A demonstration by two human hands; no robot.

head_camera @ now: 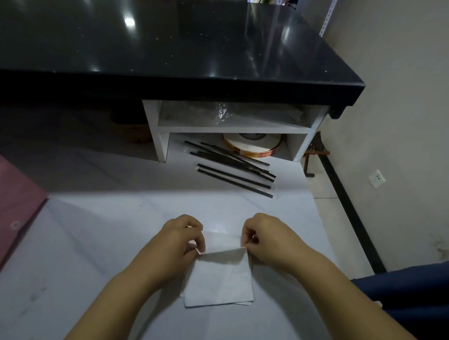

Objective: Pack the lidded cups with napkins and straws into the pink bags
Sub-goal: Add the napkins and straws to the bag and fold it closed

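A white napkin (pixel 219 275) lies on the white table (pixel 104 243) in front of me, its far edge lifted and folded toward me. My left hand (pixel 180 241) pinches the napkin's far left corner. My right hand (pixel 264 235) pinches the far right corner. Several black straws in clear wrappers (pixel 233 166) lie in a loose pile farther back, to the right. A flat pink bag (pixel 7 209) rests at the table's left edge. No lidded cup is in view.
A white shelf unit (pixel 231 127) stands behind the straws under a black glossy counter (pixel 158 50). A round roll with an orange rim (pixel 253 144) sits in its lower compartment, clear plastic in the upper. The table's right edge drops to the floor.
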